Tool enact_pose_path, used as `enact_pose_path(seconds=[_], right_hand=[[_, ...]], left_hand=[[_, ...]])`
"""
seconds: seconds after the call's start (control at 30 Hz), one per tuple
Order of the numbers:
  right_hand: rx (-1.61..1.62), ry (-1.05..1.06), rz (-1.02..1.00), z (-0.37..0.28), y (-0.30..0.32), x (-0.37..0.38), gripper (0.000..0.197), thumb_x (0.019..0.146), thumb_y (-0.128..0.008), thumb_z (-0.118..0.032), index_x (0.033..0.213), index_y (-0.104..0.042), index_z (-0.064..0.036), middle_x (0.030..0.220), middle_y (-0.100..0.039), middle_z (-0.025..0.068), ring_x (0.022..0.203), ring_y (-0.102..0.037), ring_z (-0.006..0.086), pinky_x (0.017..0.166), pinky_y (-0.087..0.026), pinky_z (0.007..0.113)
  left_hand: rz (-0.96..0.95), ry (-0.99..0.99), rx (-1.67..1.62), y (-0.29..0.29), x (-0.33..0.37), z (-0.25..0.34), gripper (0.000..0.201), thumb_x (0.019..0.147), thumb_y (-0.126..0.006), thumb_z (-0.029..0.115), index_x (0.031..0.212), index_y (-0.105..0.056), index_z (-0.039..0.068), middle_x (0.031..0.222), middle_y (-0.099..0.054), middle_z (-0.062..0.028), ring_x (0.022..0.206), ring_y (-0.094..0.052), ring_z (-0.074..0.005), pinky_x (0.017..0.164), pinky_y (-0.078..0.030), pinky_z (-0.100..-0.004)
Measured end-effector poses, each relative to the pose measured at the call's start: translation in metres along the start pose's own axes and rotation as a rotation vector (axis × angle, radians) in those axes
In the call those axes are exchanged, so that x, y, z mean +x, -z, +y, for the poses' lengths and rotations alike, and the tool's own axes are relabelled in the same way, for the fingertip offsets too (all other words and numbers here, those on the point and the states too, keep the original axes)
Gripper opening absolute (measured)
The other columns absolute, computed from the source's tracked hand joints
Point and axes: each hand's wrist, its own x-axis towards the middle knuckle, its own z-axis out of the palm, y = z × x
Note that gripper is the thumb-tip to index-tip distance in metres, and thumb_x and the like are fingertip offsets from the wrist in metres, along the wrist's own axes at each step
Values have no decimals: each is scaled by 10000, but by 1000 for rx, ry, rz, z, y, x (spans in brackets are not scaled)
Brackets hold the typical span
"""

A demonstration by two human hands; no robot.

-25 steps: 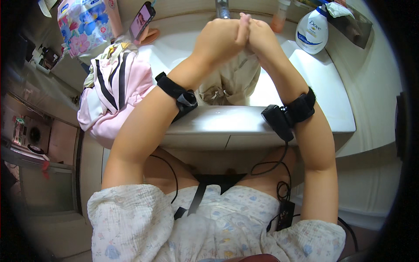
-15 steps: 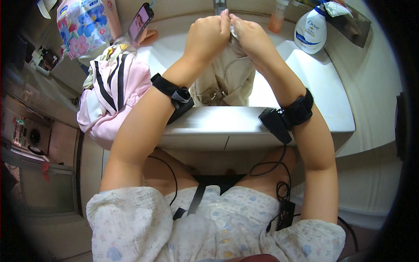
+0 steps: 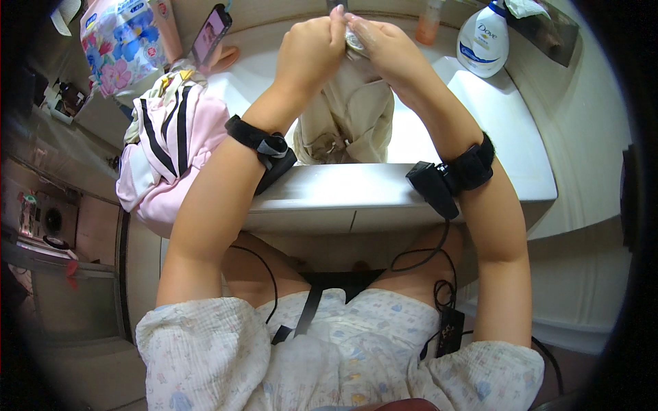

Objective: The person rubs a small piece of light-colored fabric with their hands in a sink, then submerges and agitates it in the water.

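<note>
A wet beige garment (image 3: 367, 116) hangs from both hands into the white sink (image 3: 504, 137), its lower folds bunched against the near wall. At the far side, my left hand (image 3: 308, 55) is closed, thumb up, on the garment's upper end. Facing it, my right hand (image 3: 391, 53) pinches the same cloth, with a pale, wet-looking bit (image 3: 354, 40) showing between the two hands. Fingers on the far side are partly hidden. A metal faucet (image 3: 340, 3) is just visible beyond the hands.
Pink and white clothes (image 3: 181, 140) with black stripes lie heaped on the left rim. Behind them are a floral package (image 3: 127, 48) and a propped phone (image 3: 211, 38). At the back right stand a white pump bottle (image 3: 483, 41) and an orange-tinted bottle (image 3: 428, 24).
Both hands have shifted slightly left and away from me with the garment's upper end, and their thumbs have parted a little. The whole view has also shifted slightly.
</note>
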Motion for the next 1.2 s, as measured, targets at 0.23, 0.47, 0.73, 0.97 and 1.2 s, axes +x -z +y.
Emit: enact_pose_path(seconds=[0.23, 0.47, 0.73, 0.97, 1.2], right_hand=[[5, -46, 43, 1, 4, -2, 366, 919, -395, -299, 875, -591, 6, 760, -553, -2, 657, -453, 69, 583, -382, 234], [9, -124, 59, 3, 4, -1, 356, 918, -412, -294, 950, -597, 8, 823, -580, 36, 732, -474, 73, 671, -390, 227], [31, -140, -13, 0, 1, 0, 367, 922, -426, -314, 949, -599, 8, 828, -586, 26, 730, -484, 71, 676, -404, 239], [-97, -149, 132, 23, 8, 9, 424, 923, -397, -327, 885, -584, 52, 737, -554, 30, 661, -456, 104, 604, -385, 268], [-7, -152, 36, 6, -6, -1, 421, 922, -403, -337, 865, -585, 38, 717, -533, 17, 643, -426, 96, 580, -362, 266]], left_hand=[[-96, -83, -57, -1, -1, 2, 481, 932, -393, 342, 692, -514, -57, 556, -437, -218, 493, -346, -328, 498, -361, -372], [-134, -42, -96, -4, -2, -2, 493, 924, -412, 356, 691, -499, -70, 506, -384, -164, 471, -341, -208, 482, -345, -345], [-104, 76, -159, -4, 1, -16, 494, 914, -429, 372, 708, -514, -69, 523, -423, -83, 522, -363, -132, 517, -369, -301], [-300, 131, -347, -6, -3, -3, 490, 922, -424, 377, 748, -525, -69, 576, -455, -26, 571, -373, -100, 550, -375, -283], [-114, 207, -80, -9, 1, -19, 461, 918, -363, 312, 711, -583, -36, 699, -553, -261, 686, -516, -448, 629, -414, -464]])
